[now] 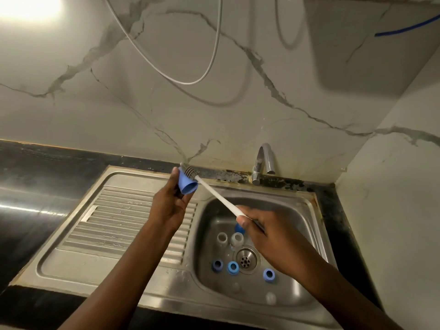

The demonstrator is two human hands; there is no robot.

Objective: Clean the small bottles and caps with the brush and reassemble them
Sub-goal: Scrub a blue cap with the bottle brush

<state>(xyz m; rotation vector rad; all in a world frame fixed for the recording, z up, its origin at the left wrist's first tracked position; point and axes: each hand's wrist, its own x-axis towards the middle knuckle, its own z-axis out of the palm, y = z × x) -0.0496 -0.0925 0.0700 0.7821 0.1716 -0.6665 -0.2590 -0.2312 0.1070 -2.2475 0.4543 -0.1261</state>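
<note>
Two hands over the sink: my left hand holds a blue cap, my right hand grips the brush, bristles on it. Three caps and two clear bottles lie below; perhaps another cap hides behind my thumb.

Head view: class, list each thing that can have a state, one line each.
left hand: grips blue cap
right hand: grips brush handle
brush: bristles outside the cap, at its side
tap: no water visible
clear bottles: uncapped, in sink
loose caps: off bottles, in sink
</note>
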